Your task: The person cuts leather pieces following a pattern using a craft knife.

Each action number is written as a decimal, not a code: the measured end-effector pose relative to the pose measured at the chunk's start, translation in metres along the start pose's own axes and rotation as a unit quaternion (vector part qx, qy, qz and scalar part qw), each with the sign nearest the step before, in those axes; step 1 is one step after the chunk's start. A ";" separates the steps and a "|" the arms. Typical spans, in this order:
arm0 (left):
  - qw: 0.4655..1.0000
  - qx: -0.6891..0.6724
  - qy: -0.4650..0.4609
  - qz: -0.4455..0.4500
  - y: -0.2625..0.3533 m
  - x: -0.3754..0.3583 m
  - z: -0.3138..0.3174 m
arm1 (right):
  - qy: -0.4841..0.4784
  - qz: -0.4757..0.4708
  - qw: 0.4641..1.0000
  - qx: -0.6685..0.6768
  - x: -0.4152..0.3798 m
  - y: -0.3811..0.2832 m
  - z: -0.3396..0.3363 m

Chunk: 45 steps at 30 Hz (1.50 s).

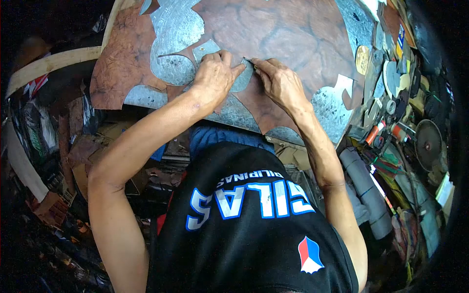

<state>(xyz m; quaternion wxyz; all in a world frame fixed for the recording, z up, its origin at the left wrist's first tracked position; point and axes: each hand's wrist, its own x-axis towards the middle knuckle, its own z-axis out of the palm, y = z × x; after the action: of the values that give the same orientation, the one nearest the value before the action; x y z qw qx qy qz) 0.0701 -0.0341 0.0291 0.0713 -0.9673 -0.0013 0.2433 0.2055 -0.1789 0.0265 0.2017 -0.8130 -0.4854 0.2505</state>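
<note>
A brown leather sheet (293,29) with cut-out gaps covers a grey worn board (234,113). My left hand (214,73) presses down on the leather, its fingers bent and its thumb stretched out to the right. Grey flat pieces show on both sides of it, one (205,49) above the fingers and one (241,82) below the thumb; whether they join under the hand is hidden. To the right, my right hand (282,80) is pinched round a small thin dark tool (247,59), whose tip is by the left thumb and the grey piece's edge.
Flat templates (391,78), tape rolls and an orange-and-white cylinder (375,132) crowd the right side. A round dark disc (428,145) stands farther right. Below it lies a grey roll (366,193). A curved pale strip (53,63) and heaped scraps are at the left.
</note>
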 end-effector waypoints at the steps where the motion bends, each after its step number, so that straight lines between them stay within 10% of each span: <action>1: 1.000 -0.008 -0.004 -0.001 -0.001 0.002 -0.001 | 0.003 0.001 1.000 -0.001 0.000 0.000 -0.002; 45: 0.998 -0.004 0.030 0.050 -0.010 0.009 0.003 | 0.193 0.239 0.943 0.126 -0.050 -0.068 0.060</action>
<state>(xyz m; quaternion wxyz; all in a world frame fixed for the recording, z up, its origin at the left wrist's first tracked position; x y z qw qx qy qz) 0.0764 -0.0230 0.0235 0.0554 -0.9732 0.0488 0.2178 0.1030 -0.1879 0.0285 0.3268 -0.9056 -0.1931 0.1892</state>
